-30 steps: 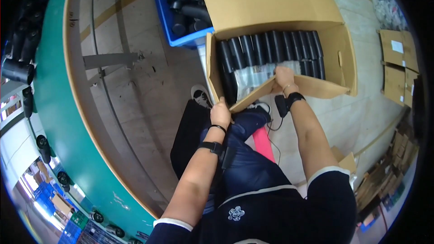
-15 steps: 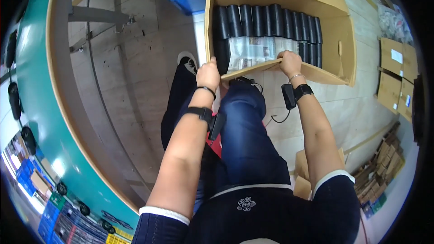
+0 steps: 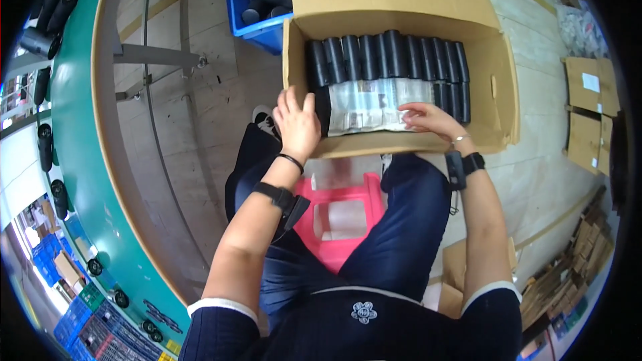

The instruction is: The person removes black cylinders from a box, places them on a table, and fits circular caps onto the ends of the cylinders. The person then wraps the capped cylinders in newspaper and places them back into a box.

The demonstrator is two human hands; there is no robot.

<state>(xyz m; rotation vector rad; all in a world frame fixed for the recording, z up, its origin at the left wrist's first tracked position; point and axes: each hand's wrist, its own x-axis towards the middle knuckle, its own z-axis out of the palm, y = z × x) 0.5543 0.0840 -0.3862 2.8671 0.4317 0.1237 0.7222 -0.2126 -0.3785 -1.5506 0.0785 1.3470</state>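
Note:
In front of me an open cardboard box (image 3: pixel 401 146) holds a row of black cylindrical parts (image 3: pixel 393 55) along its far side. More of these black parts show at its right end. A printed, whitish sheet (image 3: pixel 368 103), perhaps newspaper or plastic film, covers the near middle of the contents. My left hand (image 3: pixel 298 126) is at the box's near left corner, fingers spread, holding nothing. Over the sheet's right end reaches my right hand (image 3: pixel 433 120), its fingers stretched out with nothing visible in them. Whether its fingertips touch the sheet I cannot tell.
Behind the box stands a blue crate (image 3: pixel 257 35) of black parts. A pink stool (image 3: pixel 341 247) is between my legs. Along the left runs a green-topped table (image 3: pixel 100 154) with black parts on it. Cardboard boxes (image 3: pixel 588 110) are stacked at the right.
Both hands have let go of the box's near edge. The near side, earlier pulled askew, now stands straighter. My right hand has come in over the sheet, and the pink stool is now more visible.

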